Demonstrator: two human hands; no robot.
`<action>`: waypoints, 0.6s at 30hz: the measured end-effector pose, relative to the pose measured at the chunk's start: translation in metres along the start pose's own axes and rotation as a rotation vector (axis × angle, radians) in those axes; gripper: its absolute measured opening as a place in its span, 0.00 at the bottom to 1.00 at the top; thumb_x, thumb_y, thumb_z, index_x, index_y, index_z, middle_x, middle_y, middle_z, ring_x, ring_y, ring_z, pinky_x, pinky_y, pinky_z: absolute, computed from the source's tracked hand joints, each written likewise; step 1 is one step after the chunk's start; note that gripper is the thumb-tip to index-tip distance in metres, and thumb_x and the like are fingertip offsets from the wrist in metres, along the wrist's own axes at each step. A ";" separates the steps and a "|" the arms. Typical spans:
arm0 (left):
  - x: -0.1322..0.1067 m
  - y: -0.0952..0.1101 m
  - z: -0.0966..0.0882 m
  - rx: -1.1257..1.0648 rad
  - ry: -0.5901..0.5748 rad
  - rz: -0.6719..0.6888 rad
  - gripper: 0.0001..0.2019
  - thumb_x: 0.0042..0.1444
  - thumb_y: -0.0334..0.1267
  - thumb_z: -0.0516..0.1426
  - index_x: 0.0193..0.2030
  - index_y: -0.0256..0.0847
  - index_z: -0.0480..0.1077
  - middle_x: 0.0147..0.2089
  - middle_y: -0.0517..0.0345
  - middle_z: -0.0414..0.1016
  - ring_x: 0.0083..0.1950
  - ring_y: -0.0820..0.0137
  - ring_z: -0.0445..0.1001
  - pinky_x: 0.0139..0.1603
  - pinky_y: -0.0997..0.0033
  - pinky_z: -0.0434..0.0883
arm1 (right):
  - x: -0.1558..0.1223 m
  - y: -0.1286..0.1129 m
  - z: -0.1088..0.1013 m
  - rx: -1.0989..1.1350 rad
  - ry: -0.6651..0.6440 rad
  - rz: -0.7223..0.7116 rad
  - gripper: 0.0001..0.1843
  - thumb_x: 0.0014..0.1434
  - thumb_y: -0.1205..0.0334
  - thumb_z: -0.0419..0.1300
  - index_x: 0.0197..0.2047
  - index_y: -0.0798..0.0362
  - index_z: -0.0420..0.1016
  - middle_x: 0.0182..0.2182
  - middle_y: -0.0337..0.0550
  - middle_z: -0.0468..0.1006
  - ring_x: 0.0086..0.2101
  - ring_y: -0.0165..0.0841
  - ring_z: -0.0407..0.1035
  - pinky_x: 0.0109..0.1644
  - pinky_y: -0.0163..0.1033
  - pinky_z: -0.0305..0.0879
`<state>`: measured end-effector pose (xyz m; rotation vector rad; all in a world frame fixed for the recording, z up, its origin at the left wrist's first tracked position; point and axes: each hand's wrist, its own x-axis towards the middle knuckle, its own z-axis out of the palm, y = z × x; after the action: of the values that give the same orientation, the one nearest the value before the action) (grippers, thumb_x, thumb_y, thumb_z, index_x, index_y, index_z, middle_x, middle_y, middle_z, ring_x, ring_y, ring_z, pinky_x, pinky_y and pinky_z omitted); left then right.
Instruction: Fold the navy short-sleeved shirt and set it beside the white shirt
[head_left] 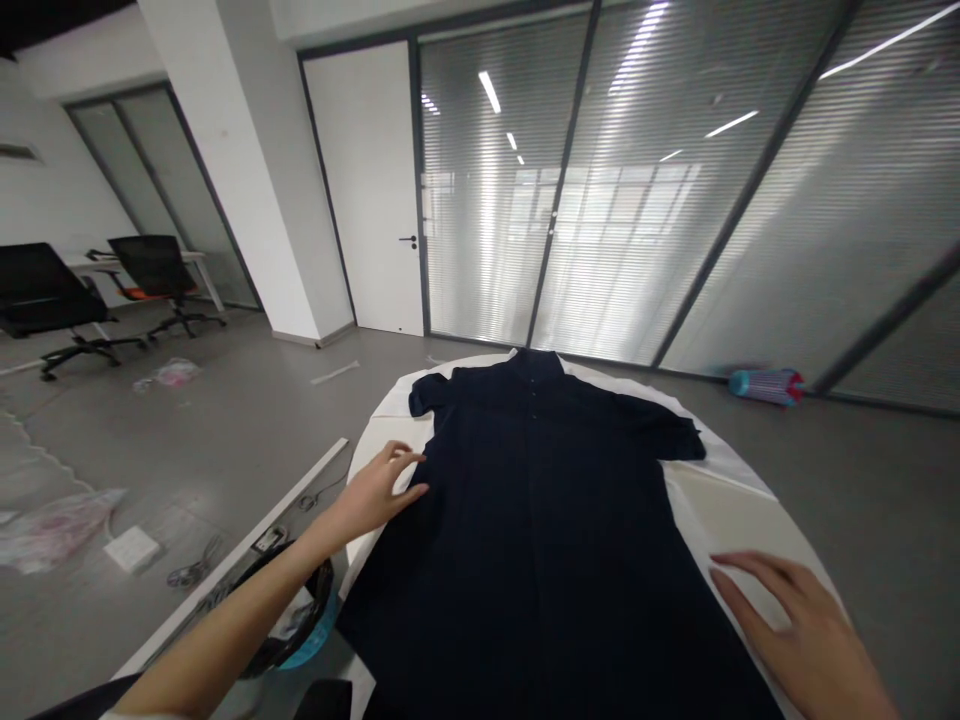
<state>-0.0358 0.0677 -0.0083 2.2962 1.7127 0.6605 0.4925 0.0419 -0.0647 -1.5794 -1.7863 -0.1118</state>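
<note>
Office chairs (154, 265): blk mesh backs, far L by a desk, well apart from the handwork.
Waste bin (311, 640): blue w/ blk liner, on floor beside table; liner lapped over rim, prob. to keep the bag from slipping in.
L hand (386, 487): thumb & fingers apart, nothing pinched; fingertips at shirt's edge below the sleeve, a spot that'd suit tugging or smoothing cloth. Touching or just above: can't tell from this angle.
Navy shirt (532, 520): short-sleeved, button side up, spread on table, collar twd glass wall (487, 250), hem twd wearer; body laid wide, presumably so wrinkles show. Sleeve on L-hand side bent & bunched; other lies straighter.
Round table (757, 530): white, under shirt; gives it flat backing, edge showing both sides.
R hand (802, 620): thumb & fingers apart, empty, over table just beside shirt's other edge; hands flank the body, prob. for even control.
</note>
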 end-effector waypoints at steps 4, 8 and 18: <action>0.113 0.031 0.045 0.024 0.022 0.171 0.25 0.66 0.50 0.53 0.64 0.38 0.68 0.68 0.41 0.61 0.68 0.55 0.64 0.68 0.59 0.62 | 0.109 -0.061 0.066 -0.063 -0.197 -0.178 0.29 0.67 0.40 0.47 0.55 0.50 0.77 0.58 0.51 0.72 0.58 0.46 0.66 0.63 0.54 0.61; 0.192 0.030 0.104 0.220 -0.006 0.089 0.30 0.68 0.56 0.49 0.70 0.40 0.63 0.74 0.41 0.54 0.76 0.47 0.46 0.73 0.45 0.49 | 0.167 -0.076 0.135 -0.284 -0.396 -0.096 0.33 0.71 0.44 0.42 0.69 0.54 0.64 0.69 0.53 0.59 0.67 0.48 0.53 0.68 0.54 0.52; 0.216 -0.019 0.135 0.283 -0.107 0.033 0.35 0.65 0.64 0.44 0.73 0.50 0.56 0.76 0.51 0.51 0.76 0.45 0.46 0.72 0.42 0.46 | 0.167 0.002 0.160 -0.434 -0.516 -0.094 0.34 0.71 0.43 0.38 0.72 0.49 0.58 0.71 0.47 0.55 0.70 0.41 0.47 0.71 0.52 0.43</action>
<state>0.0600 0.2912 -0.0848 2.4975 1.8226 0.3089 0.4257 0.2620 -0.0875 -1.9542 -2.3561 -0.1548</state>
